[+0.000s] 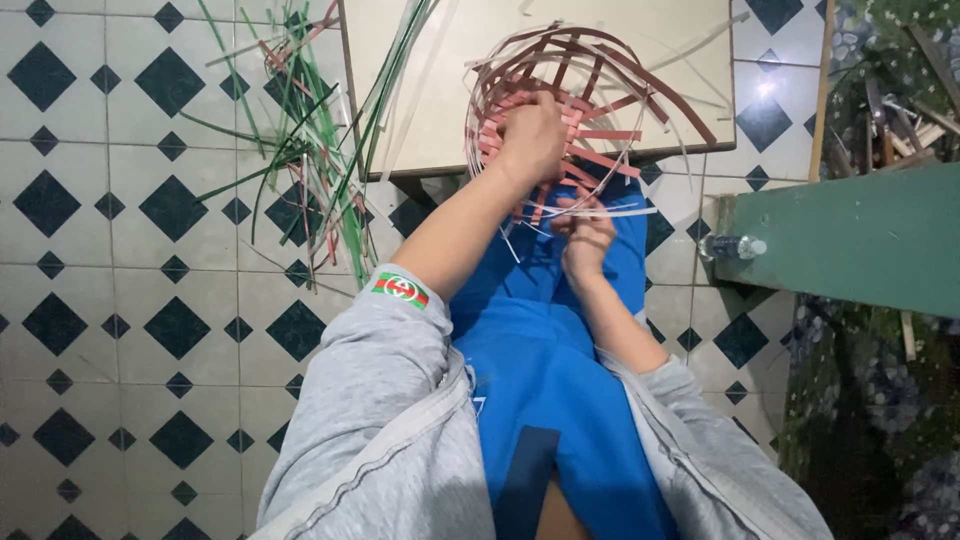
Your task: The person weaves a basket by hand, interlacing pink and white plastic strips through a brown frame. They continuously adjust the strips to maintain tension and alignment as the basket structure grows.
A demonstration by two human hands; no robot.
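Basket (590,75), half-woven from red strips, rests against the bench (450,120). Left hand (530,135), arm extended, grips its weave; right hand (588,238), lower, pinches loose white strips (610,212).

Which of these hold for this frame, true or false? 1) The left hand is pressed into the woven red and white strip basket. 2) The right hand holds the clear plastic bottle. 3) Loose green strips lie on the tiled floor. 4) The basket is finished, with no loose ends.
1) True: the left hand is pressed into the half-woven red and white strip basket.
2) False: the right hand pinches white strips at the basket's edge; the clear plastic bottle lies apart, by the green bench.
3) True: loose green strips lie on the floor.
4) False: many strip ends stick out unwoven.
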